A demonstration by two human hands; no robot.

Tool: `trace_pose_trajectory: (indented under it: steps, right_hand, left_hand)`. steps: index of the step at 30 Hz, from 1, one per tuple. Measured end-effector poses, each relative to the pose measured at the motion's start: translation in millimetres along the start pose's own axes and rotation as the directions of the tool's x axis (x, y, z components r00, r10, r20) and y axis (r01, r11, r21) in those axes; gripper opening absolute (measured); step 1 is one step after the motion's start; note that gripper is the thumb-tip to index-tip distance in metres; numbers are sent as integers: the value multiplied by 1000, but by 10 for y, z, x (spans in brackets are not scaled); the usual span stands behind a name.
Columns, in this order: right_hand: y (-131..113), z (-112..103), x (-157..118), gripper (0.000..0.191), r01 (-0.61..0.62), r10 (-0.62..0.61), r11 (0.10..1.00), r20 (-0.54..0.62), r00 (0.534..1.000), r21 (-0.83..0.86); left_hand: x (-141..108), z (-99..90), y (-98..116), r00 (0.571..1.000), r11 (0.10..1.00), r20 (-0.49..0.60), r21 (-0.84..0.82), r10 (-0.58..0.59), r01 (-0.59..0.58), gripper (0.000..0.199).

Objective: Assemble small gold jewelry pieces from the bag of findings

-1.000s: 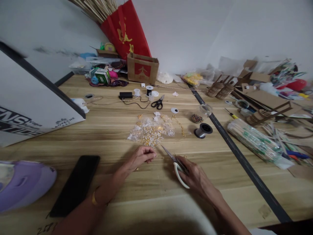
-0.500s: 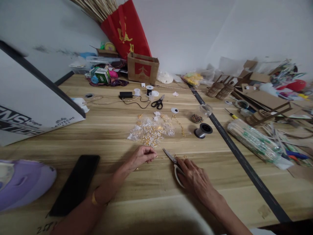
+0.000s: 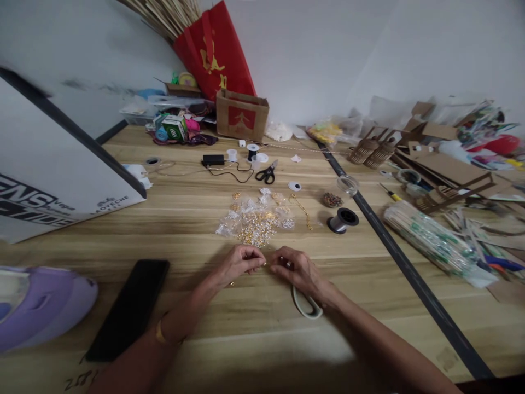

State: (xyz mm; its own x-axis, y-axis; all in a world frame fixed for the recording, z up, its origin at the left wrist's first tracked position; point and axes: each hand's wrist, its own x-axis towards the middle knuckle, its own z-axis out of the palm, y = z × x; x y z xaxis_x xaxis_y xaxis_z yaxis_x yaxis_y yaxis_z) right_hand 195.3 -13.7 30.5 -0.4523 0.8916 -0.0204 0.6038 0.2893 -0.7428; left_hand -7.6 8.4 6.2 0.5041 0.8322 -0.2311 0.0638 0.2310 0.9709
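My left hand [image 3: 243, 262] is closed in a pinch on a small gold jewelry finding [image 3: 264, 264]. Facing it, my right hand [image 3: 298, 269] has its thumb and fingers brought together close to that gold piece; what lies between them is too small to make out. Beneath my right hand a tool with a pale looped handle [image 3: 307, 311] rests on the table, its pointed end covered by the hand. Just beyond both hands is a pile of small gold and silver findings [image 3: 256, 230] with clear plastic bags. Another tiny gold piece [image 3: 232, 284] lies beside my left wrist.
A gold chain [image 3: 302, 210], a wire spool [image 3: 342, 220], a dish of beads [image 3: 332, 200] and black-handled scissors [image 3: 266, 174] lie farther back. At left are a black phone [image 3: 129, 309] and a white box [image 3: 61, 175]. Packed sticks [image 3: 435, 241] are at right.
My right hand has left the pale-handled tool lying and moved left, up to my left hand. The left hand keeps its pinch in nearly the same place.
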Motion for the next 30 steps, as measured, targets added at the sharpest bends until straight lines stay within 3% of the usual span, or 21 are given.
trace_pose_trajectory:
  steps: [7,19,30]
  right_hand:
    - [52,93,74,19,-11,10,992,7,1000,126]
    - [77,151,68,15,118,-108,984,-78,991,134]
    - [83,141,46,17,171,-171,983,-6,985,73]
  left_hand:
    - [21,-4,-31,1000,1000,-10,30,4,-4,26]
    - [12,18,-63,998,996,-12,75,58,-57,23]
    - [20,72,-120,990,972,-24,196,137,-130,8]
